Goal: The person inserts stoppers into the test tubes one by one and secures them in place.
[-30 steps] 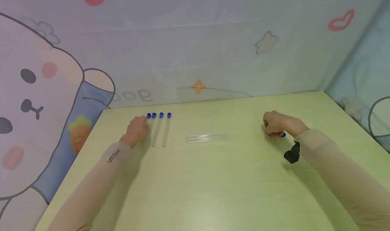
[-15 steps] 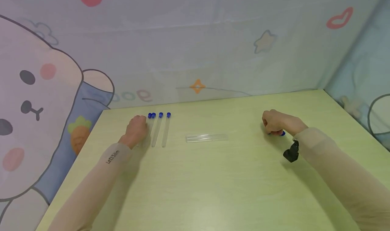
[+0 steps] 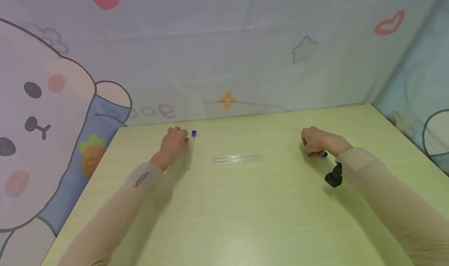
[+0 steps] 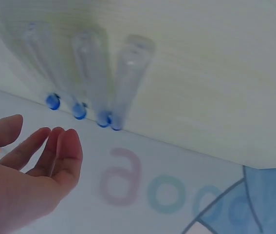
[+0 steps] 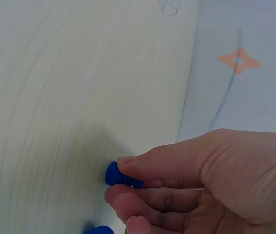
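My left hand (image 3: 174, 143) is over the row of capped test tubes on the left of the table, hiding most of them in the head view. One test tube (image 3: 191, 151) with a blue stopper shows just right of the fingers. In the left wrist view, several clear test tubes (image 4: 91, 73) lie side by side, and the loosely bent left fingers (image 4: 69, 151) stand apart from their stoppers with nothing between them. Thumb and fingers of my right hand (image 3: 315, 140) pinch a blue stopper (image 5: 116, 174) low over the table. A second blue stopper (image 5: 100, 229) lies below that hand.
Clear tubes (image 3: 238, 159) without stoppers lie crosswise mid-table; their exact number is hard to tell. A printed cloth (image 3: 259, 63) hangs behind the table's back edge. A black wrist camera (image 3: 334, 175) hangs under the right sleeve.
My left hand has moved right and slightly away from me, from the left end of the tube row across the capped tubes. The right hand stays in place with its stopper.
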A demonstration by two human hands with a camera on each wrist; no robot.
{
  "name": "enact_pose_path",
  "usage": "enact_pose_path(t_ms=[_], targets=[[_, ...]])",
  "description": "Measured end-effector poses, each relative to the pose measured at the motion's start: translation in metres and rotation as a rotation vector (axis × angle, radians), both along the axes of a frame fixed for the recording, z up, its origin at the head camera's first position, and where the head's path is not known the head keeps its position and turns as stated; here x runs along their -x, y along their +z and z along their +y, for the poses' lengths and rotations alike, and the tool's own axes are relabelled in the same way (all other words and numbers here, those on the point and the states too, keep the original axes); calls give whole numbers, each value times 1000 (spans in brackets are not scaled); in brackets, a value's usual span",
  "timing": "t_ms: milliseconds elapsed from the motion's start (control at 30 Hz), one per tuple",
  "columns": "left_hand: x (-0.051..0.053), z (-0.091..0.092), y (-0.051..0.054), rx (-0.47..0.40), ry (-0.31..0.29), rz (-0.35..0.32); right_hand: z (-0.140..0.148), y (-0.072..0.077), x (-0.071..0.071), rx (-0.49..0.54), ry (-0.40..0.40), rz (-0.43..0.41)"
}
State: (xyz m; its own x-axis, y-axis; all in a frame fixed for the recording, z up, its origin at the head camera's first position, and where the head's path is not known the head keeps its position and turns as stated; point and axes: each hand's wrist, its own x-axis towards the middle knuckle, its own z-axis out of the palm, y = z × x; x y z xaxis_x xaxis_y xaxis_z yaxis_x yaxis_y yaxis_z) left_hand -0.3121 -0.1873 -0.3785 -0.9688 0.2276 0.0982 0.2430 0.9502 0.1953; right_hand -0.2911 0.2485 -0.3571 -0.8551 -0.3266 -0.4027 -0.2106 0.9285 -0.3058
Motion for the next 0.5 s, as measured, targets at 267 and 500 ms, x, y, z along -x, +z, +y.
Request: enact_pose_path(t_ms=[267, 500], targets=[[3, 35, -5, -21, -138, 39, -1, 2, -2, -17, 2, 9], [4, 61, -9, -106, -284, -41, 0, 1, -1, -15, 13, 18]])
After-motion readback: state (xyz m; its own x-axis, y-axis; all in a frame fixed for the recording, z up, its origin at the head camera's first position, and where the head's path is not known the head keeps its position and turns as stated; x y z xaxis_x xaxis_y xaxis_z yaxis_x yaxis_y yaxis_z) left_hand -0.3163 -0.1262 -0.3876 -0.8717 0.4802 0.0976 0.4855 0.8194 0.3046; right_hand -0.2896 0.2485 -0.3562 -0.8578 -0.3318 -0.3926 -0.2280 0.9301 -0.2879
